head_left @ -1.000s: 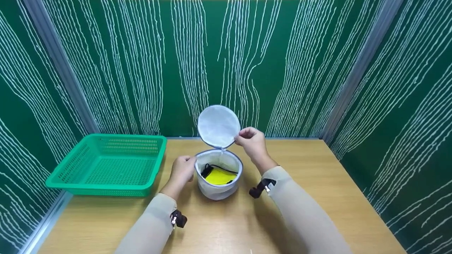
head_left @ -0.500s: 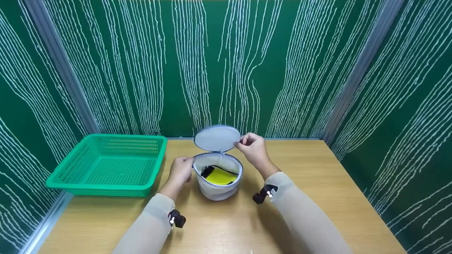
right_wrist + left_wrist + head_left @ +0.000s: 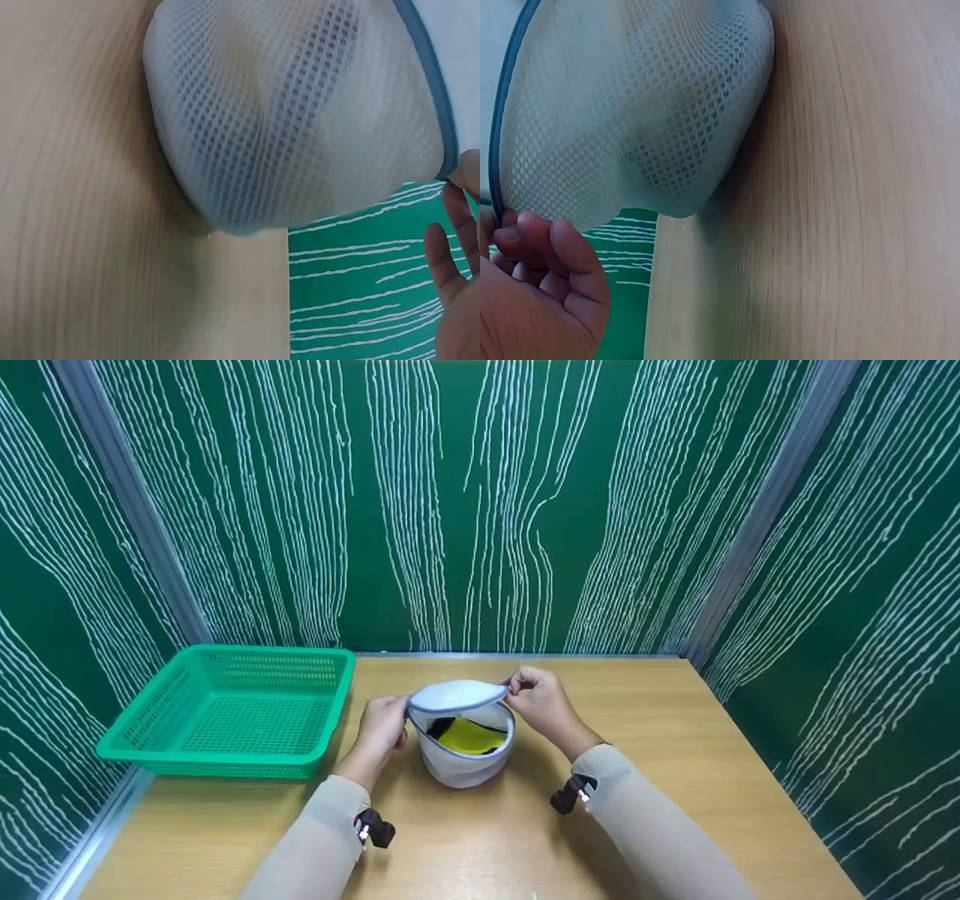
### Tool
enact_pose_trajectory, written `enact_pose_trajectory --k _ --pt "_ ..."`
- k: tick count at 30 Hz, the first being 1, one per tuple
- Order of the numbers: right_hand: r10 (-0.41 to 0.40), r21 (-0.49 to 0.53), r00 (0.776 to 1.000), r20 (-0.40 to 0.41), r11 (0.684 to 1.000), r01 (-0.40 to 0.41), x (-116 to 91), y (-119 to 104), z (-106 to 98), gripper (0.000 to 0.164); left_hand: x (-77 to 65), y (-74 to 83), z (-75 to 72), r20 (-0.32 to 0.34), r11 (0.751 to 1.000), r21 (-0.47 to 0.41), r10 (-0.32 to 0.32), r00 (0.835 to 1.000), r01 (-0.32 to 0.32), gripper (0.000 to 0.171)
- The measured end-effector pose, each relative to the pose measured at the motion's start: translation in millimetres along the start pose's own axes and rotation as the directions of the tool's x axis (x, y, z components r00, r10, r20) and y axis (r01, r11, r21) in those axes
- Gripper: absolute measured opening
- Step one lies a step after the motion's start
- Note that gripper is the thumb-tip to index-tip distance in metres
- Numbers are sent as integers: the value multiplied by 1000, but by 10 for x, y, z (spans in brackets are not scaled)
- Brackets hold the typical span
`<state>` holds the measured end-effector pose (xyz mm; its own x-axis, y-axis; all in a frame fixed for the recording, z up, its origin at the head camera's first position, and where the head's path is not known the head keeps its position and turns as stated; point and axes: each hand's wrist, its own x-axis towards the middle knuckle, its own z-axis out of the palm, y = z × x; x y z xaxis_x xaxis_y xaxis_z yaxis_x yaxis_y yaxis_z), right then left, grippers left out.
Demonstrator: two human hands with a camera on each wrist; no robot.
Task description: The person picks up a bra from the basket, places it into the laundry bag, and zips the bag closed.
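A round white mesh laundry bag (image 3: 463,771) with blue-grey edging stands on the table. Its round lid (image 3: 459,695) hangs tilted over the far part of the opening, leaving the near part uncovered. Inside lies a bright yellow item (image 3: 472,736) with black parts; its kind cannot be made out. My left hand (image 3: 382,725) pinches the bag's rim at the left, and in the left wrist view its fingers (image 3: 574,251) curl at the edging. With thumb and fingers, my right hand (image 3: 541,701) pinches the lid's edge at the right. The mesh wall (image 3: 285,112) fills much of the right wrist view.
A green plastic basket (image 3: 326,735) with slotted walls sits to the left of the bag on the wooden table (image 3: 675,810). Green panels (image 3: 480,510) with white wavy lines rise behind the table and on both sides. Small black devices (image 3: 574,795) are strapped at both wrists.
The lid has swung down from nearly upright to low over the bag's opening. My right hand has come down with it, while the left stays at the rim, shifting only slightly.
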<state>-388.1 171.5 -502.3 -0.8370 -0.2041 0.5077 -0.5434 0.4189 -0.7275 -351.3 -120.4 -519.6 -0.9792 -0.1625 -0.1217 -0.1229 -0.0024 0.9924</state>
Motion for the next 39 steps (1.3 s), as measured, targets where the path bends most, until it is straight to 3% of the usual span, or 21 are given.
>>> enact_pose_trajectory --k 6,11,15,17,20,22,24,32,36,39 --pt "24 -24 996 89 999 -22 -76 68 -78 29 -32 7 18 36 997 -44 -54 998 56 36" --pt "25 7 991 135 1000 -27 -109 93 -101 19 -38 -6 30 36 999 -27 -44 998 45 32" --pt "157 81 981 112 983 -166 -100 86 -76 14 -43 -15 37 49 999 -13 -33 998 34 30" --pt "266 101 957 118 955 -278 -84 72 -46 14 -48 -16 40 53 1000 2 -31 998 31 31" --pt "404 73 901 160 905 -419 -52 54 10 23 -67 -1 49 37 999 46 -27 999 25 33" --pt "456 31 868 197 882 -470 -33 46 44 30 -80 19 57 10 996 82 -24 1000 23 29" --pt "477 -17 851 221 874 -486 -17 36 69 33 -79 44 68 -15 994 110 -23 1000 25 23" --pt "431 -76 877 211 902 -425 68 27 123 19 -11 189 169 -40 971 237 8 999 1 23" --pt "418 -68 883 212 908 -413 124 18 111 16 45 315 227 -29 938 347 6 1000 4 26" --pt "382 -53 902 199 924 -380 159 6 106 14 103 396 258 19 905 425 20 1000 -26 31"
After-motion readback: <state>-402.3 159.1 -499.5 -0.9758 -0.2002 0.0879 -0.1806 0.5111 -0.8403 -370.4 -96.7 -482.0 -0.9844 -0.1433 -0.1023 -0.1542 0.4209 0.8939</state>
